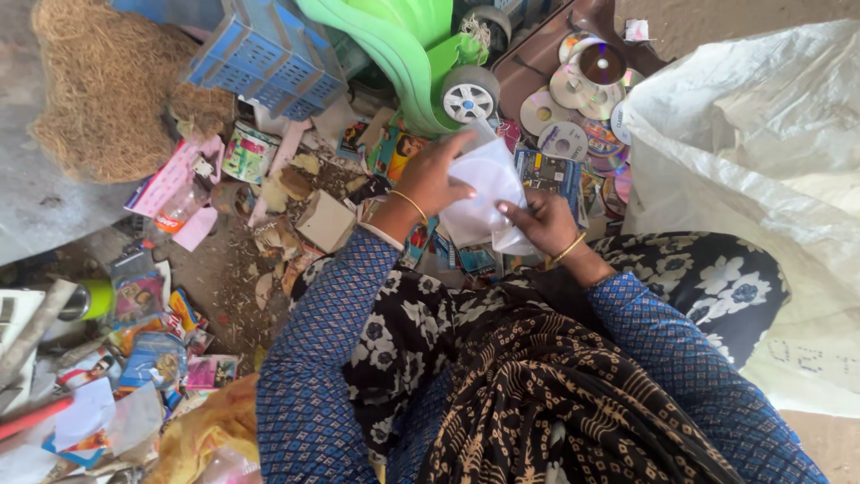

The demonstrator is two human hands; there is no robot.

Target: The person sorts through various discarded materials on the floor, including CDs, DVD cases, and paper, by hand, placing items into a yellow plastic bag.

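Littered dirt floor (224, 269), shiny round discs (573, 99); both hands' (430, 179) (537, 220) fingers clamped on thin white paper sleeve (488, 193).

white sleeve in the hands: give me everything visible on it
The white sleeve looks like thin paper or soft plastic, roughly square, creased and slightly crumpled. It is held up tilted above the littered floor, in front of the person's lap. The left hand grips its upper left edge; the right hand holds its lower right corner. Whether it holds anything cannot be told.
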